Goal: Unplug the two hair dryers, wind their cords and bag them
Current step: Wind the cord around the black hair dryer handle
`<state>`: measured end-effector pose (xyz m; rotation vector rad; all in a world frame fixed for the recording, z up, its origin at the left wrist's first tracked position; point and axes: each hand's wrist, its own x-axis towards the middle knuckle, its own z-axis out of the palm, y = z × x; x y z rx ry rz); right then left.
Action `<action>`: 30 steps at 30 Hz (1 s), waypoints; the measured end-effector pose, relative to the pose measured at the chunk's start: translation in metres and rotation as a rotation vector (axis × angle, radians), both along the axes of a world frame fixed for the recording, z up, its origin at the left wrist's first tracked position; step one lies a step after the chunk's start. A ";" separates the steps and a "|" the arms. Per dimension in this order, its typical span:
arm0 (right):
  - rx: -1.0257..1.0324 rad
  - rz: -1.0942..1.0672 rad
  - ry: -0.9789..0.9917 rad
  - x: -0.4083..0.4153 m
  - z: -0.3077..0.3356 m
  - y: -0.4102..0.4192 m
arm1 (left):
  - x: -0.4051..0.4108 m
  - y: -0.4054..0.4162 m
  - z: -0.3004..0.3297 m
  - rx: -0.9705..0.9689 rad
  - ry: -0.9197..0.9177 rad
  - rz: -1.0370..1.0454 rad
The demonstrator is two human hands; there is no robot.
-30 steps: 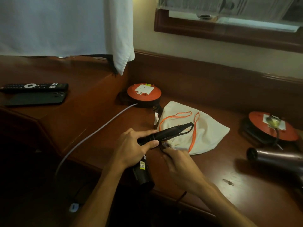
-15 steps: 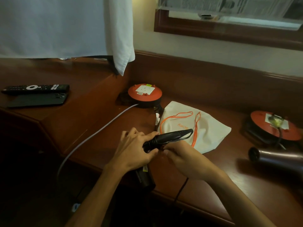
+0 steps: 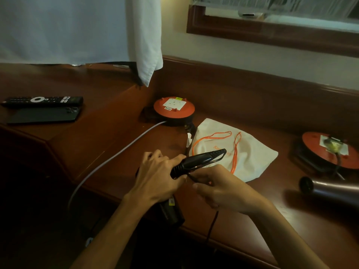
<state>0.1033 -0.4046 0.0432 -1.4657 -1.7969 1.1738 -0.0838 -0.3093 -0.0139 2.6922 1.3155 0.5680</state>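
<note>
The left hand (image 3: 157, 177) grips a black hair dryer (image 3: 196, 162) at the near edge of the wooden desk (image 3: 120, 152), fingers curled over its body and thumb pressed along the handle, which points up and to the right over a white cloth bag (image 3: 250, 152). The dryer's barrel hangs down past the desk edge below the wrist. The right hand (image 3: 223, 191), just beside the left, pinches the dryer's thin black cord (image 3: 212, 224) between thumb and curled fingers; the cord drops from the hand over the desk edge. The bag lies flat on the desk with its orange drawstring (image 3: 213, 136) looped on top. Behind it sits a round orange cable reel (image 3: 174, 109) with a socket on its face and a grey cable (image 3: 120, 152) running off to the left. A second hair dryer (image 3: 330, 189), metallic, lies at the right, near a second orange reel (image 3: 330, 150) that has a plug seated in its socket. Far left, a remote control (image 3: 42, 100) lies beside a dark phone (image 3: 44, 115).
</note>
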 end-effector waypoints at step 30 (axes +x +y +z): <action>0.388 -0.014 -0.155 0.053 -0.007 0.059 | -0.026 -0.039 0.048 -0.270 -0.509 -0.260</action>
